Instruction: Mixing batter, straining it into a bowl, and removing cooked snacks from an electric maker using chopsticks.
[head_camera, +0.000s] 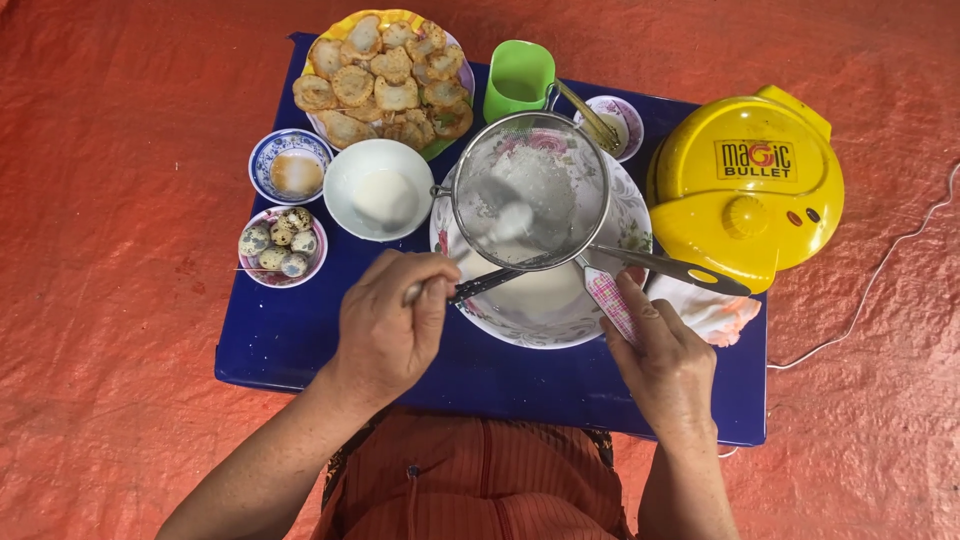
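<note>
Left hand (385, 325) clenched on spoon (480, 262) — right hand (665, 365) gripping, seemingly, sieve (530, 190) handle; round yellow labelled appliance (745, 185) beside.

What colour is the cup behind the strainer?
Bright green; the cup shows plainly in the head view, at the table's far edge behind the strainer.

blue table (300, 340), yellow cooker (745, 190), green cup (518, 78)

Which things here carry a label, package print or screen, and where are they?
Label: a rectangular sticker, pale with dark and red lettering, on the lid of the round yellow plastic appliance at the right end of the blue table.
No packages, signs or screens are in view.
</note>
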